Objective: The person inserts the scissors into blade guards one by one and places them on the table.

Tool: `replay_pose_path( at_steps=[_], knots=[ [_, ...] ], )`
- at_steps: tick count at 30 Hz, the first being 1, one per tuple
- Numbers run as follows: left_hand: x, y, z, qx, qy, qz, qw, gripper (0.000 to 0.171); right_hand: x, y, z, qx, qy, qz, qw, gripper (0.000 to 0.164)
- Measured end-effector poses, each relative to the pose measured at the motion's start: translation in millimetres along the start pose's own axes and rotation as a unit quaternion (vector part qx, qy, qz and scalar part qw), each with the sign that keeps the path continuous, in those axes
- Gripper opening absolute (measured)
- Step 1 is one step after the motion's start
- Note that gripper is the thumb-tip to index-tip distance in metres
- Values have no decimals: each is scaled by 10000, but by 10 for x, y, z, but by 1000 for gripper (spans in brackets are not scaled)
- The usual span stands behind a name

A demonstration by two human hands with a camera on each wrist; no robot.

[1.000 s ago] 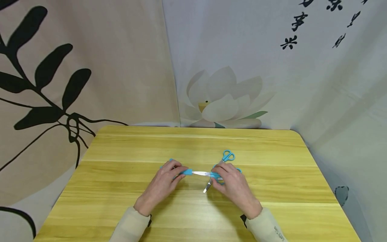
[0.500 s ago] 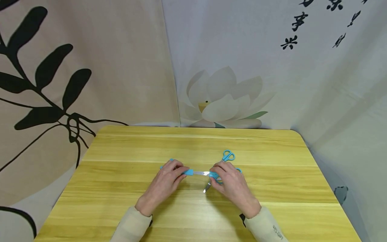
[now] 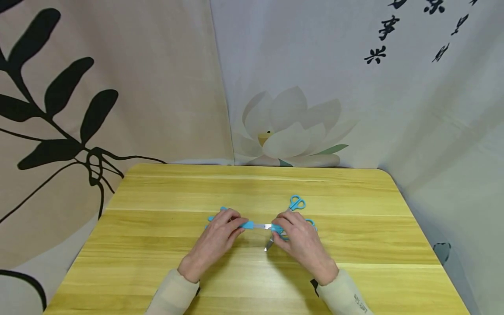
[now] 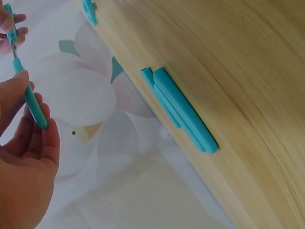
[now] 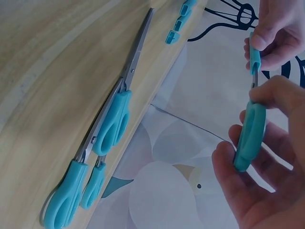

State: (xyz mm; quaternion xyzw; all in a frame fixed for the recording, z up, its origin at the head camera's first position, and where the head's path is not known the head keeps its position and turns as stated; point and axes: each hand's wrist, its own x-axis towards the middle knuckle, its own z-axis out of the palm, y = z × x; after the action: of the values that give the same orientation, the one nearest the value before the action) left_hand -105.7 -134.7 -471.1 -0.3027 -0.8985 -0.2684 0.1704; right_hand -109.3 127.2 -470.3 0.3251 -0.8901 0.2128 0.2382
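Note:
My left hand [image 3: 215,238] pinches a blue blade cover [image 3: 247,225] between thumb and fingers. The cover's far end shows in the left wrist view, where the thumb presses on its side. From its right end a short length of steel blade [image 3: 261,226] sticks out. That blade belongs to a pair of scissors whose blue handle [image 5: 251,136] my right hand [image 3: 302,241] grips, thumb on top and fingers beneath. The blade tip is hidden inside the cover. Both hands hold the joined pieces level, facing each other.
Several more blue-handled scissors [image 5: 113,121] lie on the wooden table [image 3: 157,262] beneath and behind my right hand. Loose blue blade covers [image 4: 186,114] lie side by side beneath my left hand. A printed curtain [image 3: 177,78] hangs behind the table's far edge.
My hands have come slightly closer together. The cover has slid further along the blade, so less steel shows between cover and handle. The other scissors have stayed put.

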Motion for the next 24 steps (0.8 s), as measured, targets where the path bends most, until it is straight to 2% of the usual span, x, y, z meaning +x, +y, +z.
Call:
replay_pose_path(
  at_steps=[10, 24],
  knots=[
    [8, 8, 14, 69, -27, 96, 9999, 19, 23, -34, -11, 45, -84, 49, 9999, 22],
    [19, 10, 2, -107, -1, 156, 9998, 21, 40, -47, -11, 103, -9, -80, 9999, 23]
  ],
)
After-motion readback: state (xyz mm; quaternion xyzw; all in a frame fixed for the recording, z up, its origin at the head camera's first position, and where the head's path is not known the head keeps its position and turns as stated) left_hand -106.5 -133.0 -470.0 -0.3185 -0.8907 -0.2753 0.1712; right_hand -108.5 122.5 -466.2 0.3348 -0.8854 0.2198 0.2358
